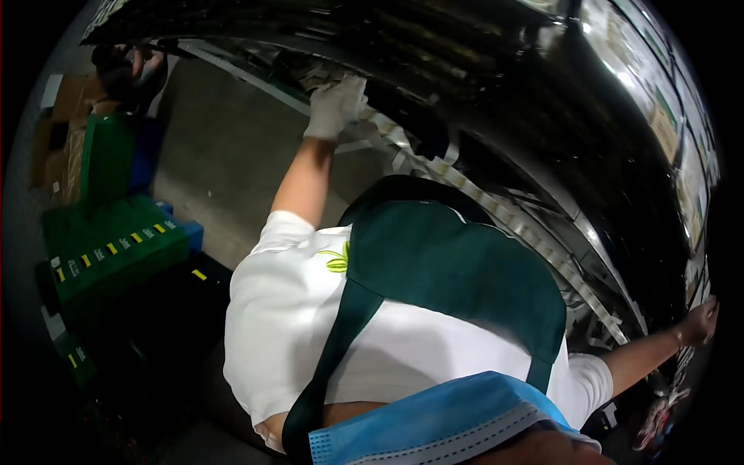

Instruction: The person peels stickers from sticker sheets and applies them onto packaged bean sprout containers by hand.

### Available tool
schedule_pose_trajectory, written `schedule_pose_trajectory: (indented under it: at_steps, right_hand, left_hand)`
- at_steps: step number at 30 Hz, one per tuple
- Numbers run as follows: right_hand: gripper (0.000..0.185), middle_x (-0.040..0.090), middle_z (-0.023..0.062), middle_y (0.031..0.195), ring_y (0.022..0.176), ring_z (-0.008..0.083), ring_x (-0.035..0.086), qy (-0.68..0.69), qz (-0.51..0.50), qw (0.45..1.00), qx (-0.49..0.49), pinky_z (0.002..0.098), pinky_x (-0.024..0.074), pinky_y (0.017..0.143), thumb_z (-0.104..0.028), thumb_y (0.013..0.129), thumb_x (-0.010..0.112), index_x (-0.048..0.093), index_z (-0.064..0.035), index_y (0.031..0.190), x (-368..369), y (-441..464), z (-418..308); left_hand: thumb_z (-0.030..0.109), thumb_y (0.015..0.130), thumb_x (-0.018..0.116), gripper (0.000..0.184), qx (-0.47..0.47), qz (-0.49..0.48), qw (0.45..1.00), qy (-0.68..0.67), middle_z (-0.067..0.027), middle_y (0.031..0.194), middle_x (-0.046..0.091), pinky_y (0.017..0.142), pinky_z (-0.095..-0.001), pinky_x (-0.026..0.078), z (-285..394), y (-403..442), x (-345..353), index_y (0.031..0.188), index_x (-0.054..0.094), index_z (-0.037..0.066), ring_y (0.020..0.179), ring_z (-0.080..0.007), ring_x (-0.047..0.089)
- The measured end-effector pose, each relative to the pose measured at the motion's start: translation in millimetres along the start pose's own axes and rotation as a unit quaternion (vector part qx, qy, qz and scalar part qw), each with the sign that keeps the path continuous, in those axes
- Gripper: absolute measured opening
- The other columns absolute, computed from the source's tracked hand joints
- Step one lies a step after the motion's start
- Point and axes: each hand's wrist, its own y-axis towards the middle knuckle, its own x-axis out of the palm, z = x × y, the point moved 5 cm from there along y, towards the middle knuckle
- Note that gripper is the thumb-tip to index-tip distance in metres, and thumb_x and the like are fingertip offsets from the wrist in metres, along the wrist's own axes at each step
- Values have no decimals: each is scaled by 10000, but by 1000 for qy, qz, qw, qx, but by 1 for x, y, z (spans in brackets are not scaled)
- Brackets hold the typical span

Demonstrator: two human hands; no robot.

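Along the near side of a long, glossy black surface (480, 70), which swept across my view from upper left to lower right, ran a pale strip (523, 229) like a rail. Beyond my left arm lay a dull grey floor (209, 132), with green crates (116, 240) bearing yellow labels, some cardboard boxes (70, 97) and, farther up, another person (130, 77), partly cut off by the dark rim of the view. Toward the right edge, wrapped goods (665, 128) caught the light. My dark green apron (457, 256) filled the middle, close to the strip. My left hand (338, 107), in a white glove, reached forward to the surface's near side, beside a small crumpled, brownish thing (316, 77). That thing sat just past the glove, on its left, under the black edge. Its longer side seemed to run roughly across my view, left to right, though blur and shadow hid its ends, so I cannot tell which way it pointed. The gloved fingers were bent forward; whether they pinched it, I cannot tell. My right hand (700, 322), ungloved, was stretched far out to the right, its fingers curled in, too dim to show whether they gripped anything.
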Motion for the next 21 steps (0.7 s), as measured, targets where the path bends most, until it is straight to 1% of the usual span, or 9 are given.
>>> schedule_pose_trajectory:
  at_steps: [1,2,5,8,9,12,16,18,21]
  right_hand:
    - [239,640,19,758,717,236,591,-20,6,999,-45,347,462,609,-403,798,494,665,-248,864,8,-7,16]
    - [222,639,16,736,669,247,587,-39,-14,999,-32,353,456,578,-385,798,493,664,-258,860,10,-17,25]
    - [252,638,41,765,698,259,590,-28,-56,998,-5,343,461,606,-399,769,521,659,-217,876,0,-26,16]
    - [301,637,66,794,728,271,593,-39,-99,994,20,332,466,634,-414,740,550,653,-176,893,-23,-33,13]
    - [351,632,93,817,744,274,594,-9,-50,998,39,333,466,649,-417,716,579,641,-126,901,-44,-36,8]
    - [439,625,142,807,725,249,600,120,29,987,107,323,469,647,-391,644,685,617,-4,841,-97,-54,-5]
    - [415,622,141,768,677,204,593,23,-97,983,152,279,462,595,-308,657,711,597,55,823,-125,-93,-26]
    - [228,616,105,770,670,149,568,279,-55,941,185,246,452,626,-149,734,649,596,47,837,-119,-111,-45]
    - [128,604,108,804,713,158,563,417,-39,891,175,235,452,675,-64,773,578,584,46,839,-130,-113,-131]
  left_hand:
    - [338,800,404,472,-12,-17,990,139,6,1292,355,938,-344,307,0,6,-6,1241,341,182,1150,-156,374]
    - [340,808,388,465,56,-12,915,399,-3,1294,351,948,-341,296,6,15,-10,1240,340,174,1154,-159,371]
    - [313,811,390,449,57,38,994,-88,10,1304,339,931,-310,318,-54,63,-7,1240,343,187,1144,-169,381]
    - [288,717,637,434,-190,33,930,-314,-83,884,618,623,-294,472,-40,50,-20,1014,540,-12,747,-183,595]
    - [332,627,716,496,-221,-28,899,-377,-74,804,628,561,-307,470,-61,60,-10,985,564,25,663,-187,599]
    - [332,666,690,461,-250,-73,837,-481,-67,971,581,671,-327,452,-91,82,11,1001,556,45,827,-186,567]
    - [371,650,696,561,-258,38,897,-357,-95,998,570,740,-313,441,-75,77,0,1033,522,-1,870,-215,559]
    - [386,643,697,602,-296,75,910,-282,-113,1023,559,786,-302,433,-65,65,-5,1047,509,-18,918,-229,545]
    - [404,637,695,708,-190,183,927,-267,-145,1112,502,853,-278,392,-53,50,-6,1120,441,-47,1013,-237,484]
